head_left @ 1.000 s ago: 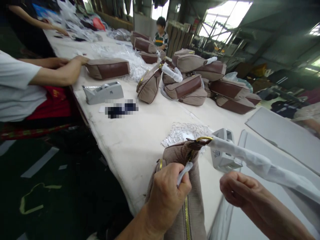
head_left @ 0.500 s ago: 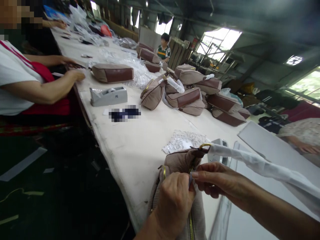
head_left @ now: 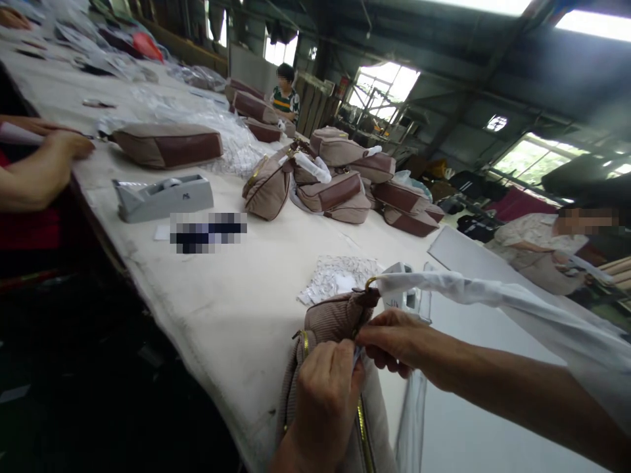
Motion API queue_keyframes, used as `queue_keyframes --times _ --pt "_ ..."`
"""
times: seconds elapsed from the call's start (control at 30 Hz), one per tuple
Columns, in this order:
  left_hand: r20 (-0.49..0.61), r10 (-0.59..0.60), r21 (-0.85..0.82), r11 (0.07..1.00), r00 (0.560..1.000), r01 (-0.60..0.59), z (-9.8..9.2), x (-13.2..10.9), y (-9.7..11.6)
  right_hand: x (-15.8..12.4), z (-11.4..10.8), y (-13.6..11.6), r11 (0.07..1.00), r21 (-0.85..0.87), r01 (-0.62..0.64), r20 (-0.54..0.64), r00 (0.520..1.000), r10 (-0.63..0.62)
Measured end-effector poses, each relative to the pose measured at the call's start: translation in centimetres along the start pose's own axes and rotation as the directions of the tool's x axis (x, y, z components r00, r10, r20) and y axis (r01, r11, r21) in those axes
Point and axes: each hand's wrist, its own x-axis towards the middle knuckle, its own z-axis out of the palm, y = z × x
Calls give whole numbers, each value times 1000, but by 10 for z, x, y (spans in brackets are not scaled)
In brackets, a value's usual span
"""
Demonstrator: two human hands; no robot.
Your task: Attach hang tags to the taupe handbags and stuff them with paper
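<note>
A taupe corduroy handbag (head_left: pixel 335 313) with gold zippers lies at the table's near edge, under my hands. My left hand (head_left: pixel 328 394) is closed in a pinch over the bag's zipper opening. A small pale, translucent scrap (head_left: pixel 357 355) shows at its fingertips. My right hand (head_left: pixel 392 338) pinches at the same spot, its fingertips meeting those of the left. What exactly lies between the fingers is mostly hidden. From the gold ring (head_left: pixel 371 281) at the bag's end, a strap wrapped in white paper (head_left: pixel 458 286) runs to the right over my right forearm.
Grey tape dispenser (head_left: pixel 167 197) stands on the white table (head_left: pixel 221 309); another (head_left: pixel 400 289) is partly hidden behind the strap. Patterned wrap (head_left: pixel 338 276) lies beyond my bag. Several finished handbags (head_left: pixel 330 194) are piled farther back. A co-worker's hands (head_left: pixel 64 144) are at the left edge.
The view has swung so that most things sit farther left, and a person at the right shows more fully. My hands remain pinched together at the bag's zipper.
</note>
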Motion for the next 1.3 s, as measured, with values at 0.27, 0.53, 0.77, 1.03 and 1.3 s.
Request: queue_keyframes --times 0.27,0.53,0.77,1.03,1.3 --pt "-57 16 -71 997 998 -20 -5 6 -1 -6 -8 5 985 169 -26 223 975 -12" --pt "372 -476 -277 762 797 585 -20 9 5 -3 -1 34 904 403 139 279 923 -266" --pt "666 -583 -327 332 465 885 -35 16 8 2 16 53 795 587 150 237 908 -347" --pt "726 -544 -309 291 422 906 -42 23 7 3 26 61 784 603 148 197 925 -326" --pt "844 -512 -302 -214 157 929 -40 12 2 12 36 66 818 478 319 92 908 -409"
